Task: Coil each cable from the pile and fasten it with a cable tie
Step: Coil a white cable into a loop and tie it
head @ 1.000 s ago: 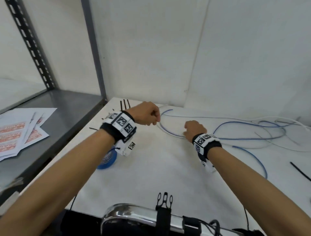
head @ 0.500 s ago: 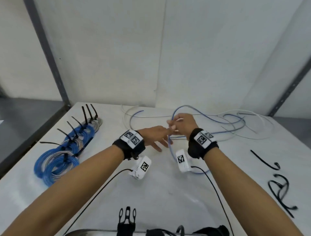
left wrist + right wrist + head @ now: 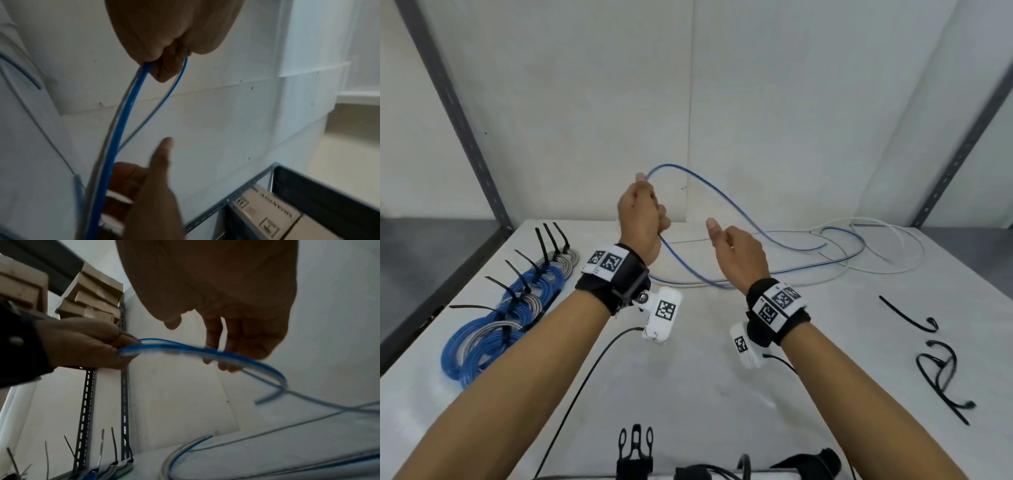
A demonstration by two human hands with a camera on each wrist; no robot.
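A blue cable (image 3: 726, 202) is pinched by the raised left hand (image 3: 640, 219). The right hand (image 3: 736, 253) is held spread beside it. Tied coils (image 3: 496, 315) are lined up at the surface's (image 3: 688, 377) left, loose ties (image 3: 935, 370) at its right.

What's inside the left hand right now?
The left hand grips the blue cable, one loop arching out. How many turns sit inside the closed fingers is hidden.

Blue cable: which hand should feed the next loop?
Right. The left hand already pinches the raised blue cable; the right hand is open beside its hanging strand, holding nothing.
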